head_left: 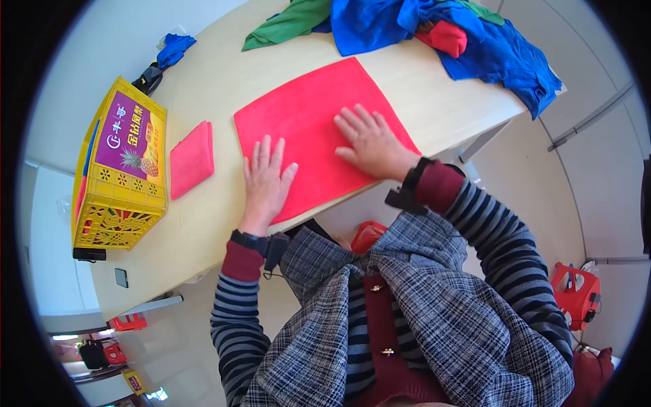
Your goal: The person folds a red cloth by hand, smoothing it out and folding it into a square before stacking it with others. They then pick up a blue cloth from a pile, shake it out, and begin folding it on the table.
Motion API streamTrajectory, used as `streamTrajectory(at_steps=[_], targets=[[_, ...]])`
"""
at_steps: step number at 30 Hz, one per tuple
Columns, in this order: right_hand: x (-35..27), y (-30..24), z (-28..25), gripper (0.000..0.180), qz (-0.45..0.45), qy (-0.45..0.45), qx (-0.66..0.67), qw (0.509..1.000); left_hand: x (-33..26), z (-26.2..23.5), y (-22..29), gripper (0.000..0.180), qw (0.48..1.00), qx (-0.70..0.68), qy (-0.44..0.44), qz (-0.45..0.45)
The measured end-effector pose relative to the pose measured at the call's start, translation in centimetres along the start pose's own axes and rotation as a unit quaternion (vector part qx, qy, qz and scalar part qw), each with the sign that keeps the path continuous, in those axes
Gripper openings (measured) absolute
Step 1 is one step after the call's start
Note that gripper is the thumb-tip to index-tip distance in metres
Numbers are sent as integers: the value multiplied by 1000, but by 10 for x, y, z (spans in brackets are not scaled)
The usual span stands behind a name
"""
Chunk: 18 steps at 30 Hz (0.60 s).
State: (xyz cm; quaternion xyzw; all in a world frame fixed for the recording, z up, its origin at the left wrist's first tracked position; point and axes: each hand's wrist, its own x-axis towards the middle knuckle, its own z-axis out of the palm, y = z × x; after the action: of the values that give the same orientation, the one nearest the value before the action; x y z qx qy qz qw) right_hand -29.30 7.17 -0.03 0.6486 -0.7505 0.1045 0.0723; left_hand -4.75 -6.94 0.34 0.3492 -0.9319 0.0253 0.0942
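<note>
A red cloth [319, 129] is spread flat on the table, its near edge along the table's front. My left hand [264, 183] lies on its left side, fingers stretched out and palm down. On the right half rests my right hand [371, 144], also flat with fingers spread. Neither hand grips anything. To the left of the spread cloth is a smaller folded red cloth [192, 160], apart from it.
A yellow plastic crate [122, 210] with cloths inside stands at the table's left. Blue cloths [488, 57], a green cloth [288, 24] and a red one are heaped along the far side. A small dark flat object [121, 277] lies near the left corner. Red stools [575, 295] stand on the floor.
</note>
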Motion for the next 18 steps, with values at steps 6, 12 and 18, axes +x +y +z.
streamTrajectory(at_steps=[6, 12, 18], targets=[[-30, 22, -6, 67, 10, 19, 24, 999, -37, 10, -3, 64, 997, -68, 21, 24], [-63, 80, -6, 64, 82, 18, -21, 996, -62, 7, -16, 63, 997, -74, 27, 12], [-81, 103, -17, 67, 90, 25, -13, 996, -78, -8, -14, 70, 995, -83, 26, 45]])
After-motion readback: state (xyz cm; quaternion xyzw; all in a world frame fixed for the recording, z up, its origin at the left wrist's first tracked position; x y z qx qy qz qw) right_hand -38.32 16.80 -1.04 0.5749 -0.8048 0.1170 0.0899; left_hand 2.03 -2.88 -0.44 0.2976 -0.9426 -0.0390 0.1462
